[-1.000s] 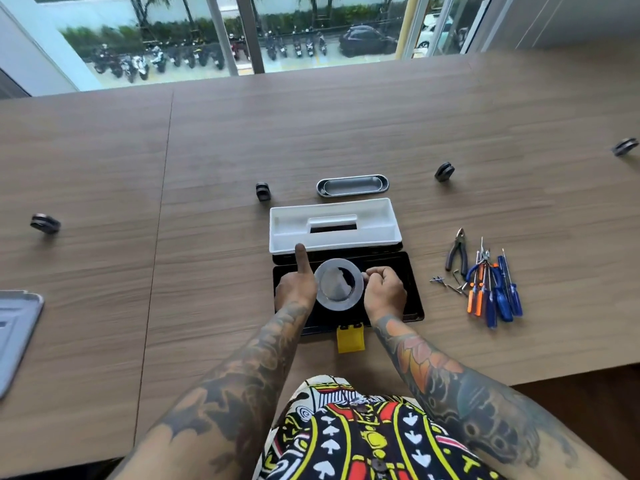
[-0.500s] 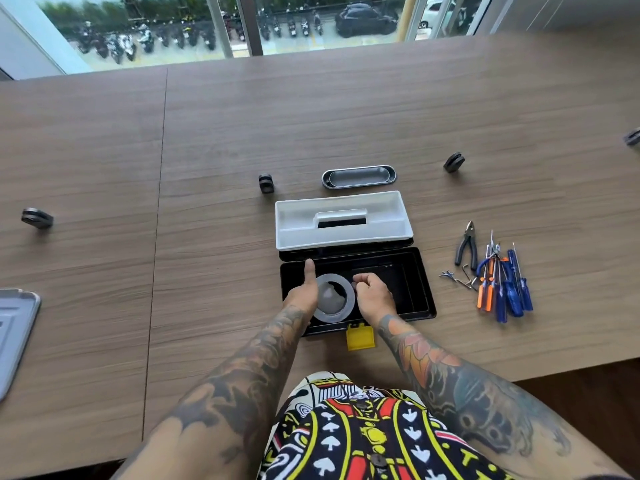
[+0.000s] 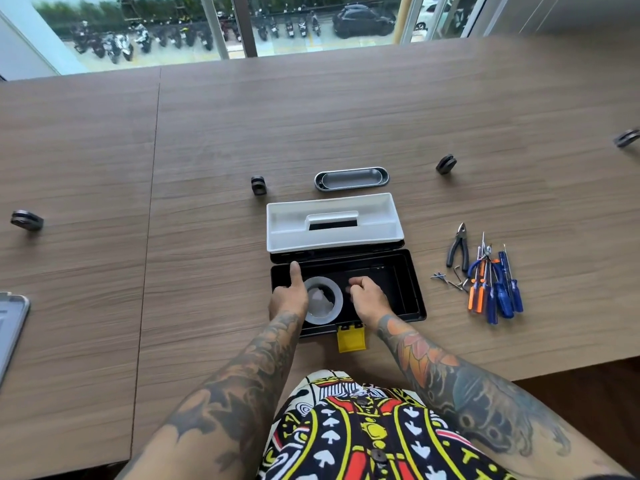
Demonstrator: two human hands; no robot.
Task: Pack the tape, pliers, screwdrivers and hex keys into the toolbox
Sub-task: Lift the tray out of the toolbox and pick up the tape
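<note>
The black toolbox [image 3: 414, 289] lies open on the wooden table, its yellow latch [image 3: 350, 337] facing me. Its white inner tray [image 3: 381, 220] rests just behind it. A grey roll of tape [image 3: 323, 320] lies flat in the box's left half. My left hand [image 3: 289, 297] grips the tape's left edge, index finger stretched onto the box's rim. My right hand [image 3: 367, 297] hovers inside the box just right of the tape, fingers loosely curled and holding nothing. To the right of the box lie black pliers [image 3: 458, 245], blue and orange screwdrivers [image 3: 498, 292] and small hex keys [image 3: 450, 280].
An oval metal dish [image 3: 351, 178] sits behind the white tray. Small black round parts are scattered at the left [image 3: 26, 220], the middle [image 3: 258, 185], the right [image 3: 445, 164] and the far right [image 3: 627, 138]. A grey tray [image 3: 14, 317] pokes in at the left edge.
The tape has come down from between both hands into the box's left half. My right hand has let go of it and drawn slightly to the right.
</note>
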